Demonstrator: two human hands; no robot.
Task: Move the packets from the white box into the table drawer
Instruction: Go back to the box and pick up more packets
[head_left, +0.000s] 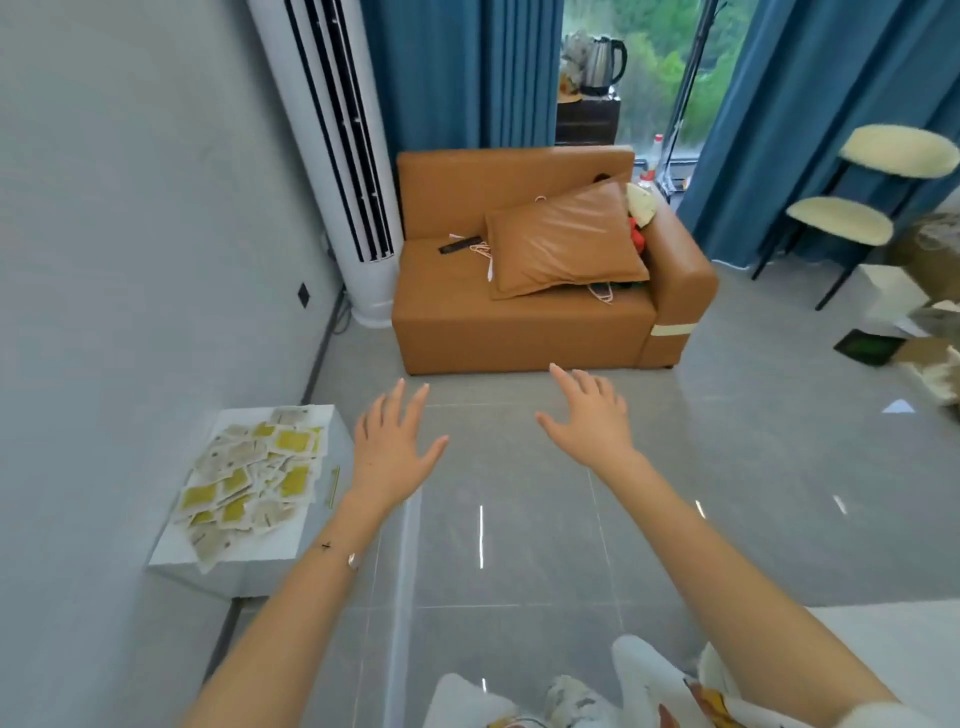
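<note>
White box (236, 548) at 9 o'clock, against the grey wall, bearing a loose heap of yellow and pale packets (249, 473), one of which overhangs the near edge. Glossy grey tiled floor (519, 545) fills the centre, with a tan sofa (519, 332) and its cushion (566, 239) at 12 o'clock, a white tower air conditioner (337, 156) at 11 o'clock and blue curtains (457, 73) behind. Left hand (392, 452) and right hand (592, 421) hover palm-down over the floor, fingers straight and spread, holding nothing; the left is near the box, apart from the packets.
</note>
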